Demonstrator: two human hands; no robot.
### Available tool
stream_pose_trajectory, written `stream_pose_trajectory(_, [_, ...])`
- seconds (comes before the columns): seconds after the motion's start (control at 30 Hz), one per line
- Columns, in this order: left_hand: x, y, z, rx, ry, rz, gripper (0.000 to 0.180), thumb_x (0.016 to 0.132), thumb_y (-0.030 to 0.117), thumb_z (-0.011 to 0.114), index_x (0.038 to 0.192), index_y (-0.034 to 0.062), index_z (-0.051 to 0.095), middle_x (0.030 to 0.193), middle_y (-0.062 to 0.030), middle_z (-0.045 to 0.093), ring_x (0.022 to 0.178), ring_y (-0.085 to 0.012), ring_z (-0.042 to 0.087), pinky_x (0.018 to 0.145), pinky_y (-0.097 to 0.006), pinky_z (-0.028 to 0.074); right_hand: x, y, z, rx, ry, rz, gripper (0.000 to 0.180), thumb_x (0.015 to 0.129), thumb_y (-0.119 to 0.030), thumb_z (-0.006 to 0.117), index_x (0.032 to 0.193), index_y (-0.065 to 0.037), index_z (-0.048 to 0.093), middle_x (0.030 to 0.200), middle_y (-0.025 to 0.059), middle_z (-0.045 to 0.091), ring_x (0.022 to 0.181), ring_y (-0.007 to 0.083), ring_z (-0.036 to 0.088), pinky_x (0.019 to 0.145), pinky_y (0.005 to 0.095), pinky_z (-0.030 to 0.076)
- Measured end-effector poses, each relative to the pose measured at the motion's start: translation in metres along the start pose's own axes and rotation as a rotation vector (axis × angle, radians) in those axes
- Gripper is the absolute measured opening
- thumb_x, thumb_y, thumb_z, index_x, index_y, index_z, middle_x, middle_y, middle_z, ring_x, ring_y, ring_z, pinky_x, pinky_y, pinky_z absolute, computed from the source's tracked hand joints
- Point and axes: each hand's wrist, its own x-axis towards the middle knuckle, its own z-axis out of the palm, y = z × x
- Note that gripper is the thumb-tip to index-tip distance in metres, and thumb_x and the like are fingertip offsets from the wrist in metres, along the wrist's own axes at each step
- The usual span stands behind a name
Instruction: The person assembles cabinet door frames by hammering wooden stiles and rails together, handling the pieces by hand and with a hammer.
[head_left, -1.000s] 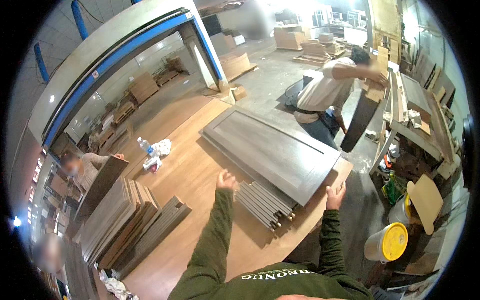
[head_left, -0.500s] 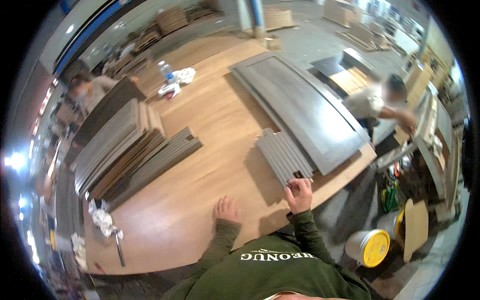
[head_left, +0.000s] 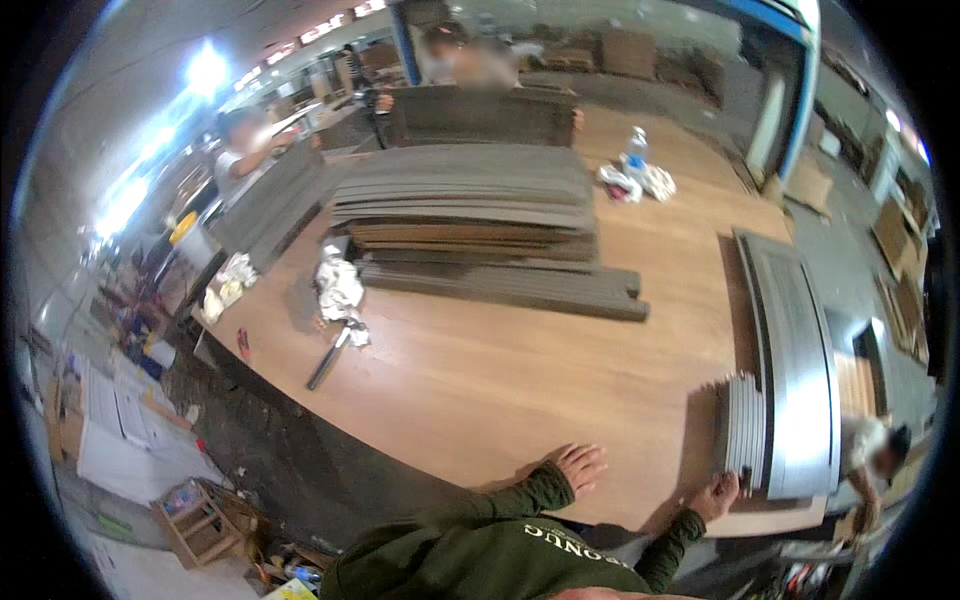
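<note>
My left hand (head_left: 580, 467) lies flat, fingers spread, on the bare wooden tabletop (head_left: 500, 390) near its front edge, and it holds nothing. My right hand (head_left: 718, 495) reaches to the near end of a small stack of thin grey strips (head_left: 742, 425). Its fingertips touch the strip ends, but I cannot tell whether they grip one. Right beside the strips lies a large grey door panel (head_left: 795, 350), running away from me along the table's right side. Both arms wear dark green sleeves.
A tall stack of grey and brown boards (head_left: 470, 205) fills the table's far middle, with long grey boards (head_left: 500, 285) in front. White rags (head_left: 340, 285), a dark hand tool (head_left: 328, 362) and a water bottle (head_left: 635, 150) lie about. Other people stand at the far edge (head_left: 245, 140) and at the lower right (head_left: 870, 455).
The view has swung left, bringing the board stack to the middle. My left hand came off the panel and settled on the table; my right hand stayed at the strips' near end.
</note>
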Motion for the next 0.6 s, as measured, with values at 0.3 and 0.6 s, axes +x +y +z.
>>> stream_pose_trajectory(0.3, [-0.089,-0.114,-0.034,-0.148,0.067,-0.131,0.046,0.074,0.025,0.059,0.116,0.0102,0.047,0.129,-0.0102,0.038,0.119,-0.0276,0.034,0.099,-0.042,0.027,-0.006,-0.046,0.009,-0.218,-0.051,-0.035,0.038,0.07,0.002,0.057,0.106,-0.008,0.055,0.086,0.0089,0.057,0.075,0.0188,0.056,0.067,0.0321,0.047])
stream_pose_trajectory(0.6, [-0.116,-0.169,-0.044,-0.216,-0.008,-0.156,0.06,0.072,0.037,0.063,0.122,0.0103,0.042,0.129,-0.0116,0.038,0.122,-0.0297,0.031,0.101,-0.043,0.026,-0.07,-0.194,0.016,-0.183,-0.013,-0.461,0.027,0.067,0.005,0.054,0.093,-0.003,0.059,0.075,0.0094,0.054,0.063,0.0187,0.05,0.052,0.0309,0.041])
